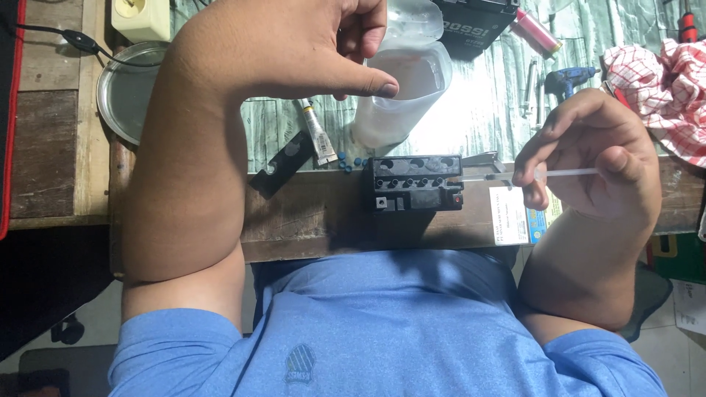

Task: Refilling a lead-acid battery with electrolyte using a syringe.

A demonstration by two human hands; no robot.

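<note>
Nearest the camera, the person's blue shirt (382, 323) fills the lower part of the view. Both bare forearms rise from it toward the worn wooden table (309, 213).

The right hand (596, 154) hovers above the table edge on the right side. Its fingers (531, 165) are curled nearly closed, and thumb and forefinger pinch a thin clear plastic syringe (566, 173) held horizontally. The narrow tip of the syringe points left, toward a small black rectangular plastic battery case (415, 182). The tip reaches the right end of the case; contact cannot be confirmed. The case lies at the front edge of the table, between the two arms, with a row of round openings along its top face.

Several small blue caps (351, 163) lie just beside the left end of the case. A small metal tube (318, 132) and a flat black strip (283, 163) lie near them.

Farther back, the left hand (309, 44) grips the rim of a translucent plastic jug (401, 95). The thumb is extended across the jug's opening, and the other fingers are bent above it, partly out of view. The jug stands upright on the table behind the case.

At the far left lies a round metal plate (125, 92). At the far right lies a red-and-white checked cloth (658, 81).
</note>
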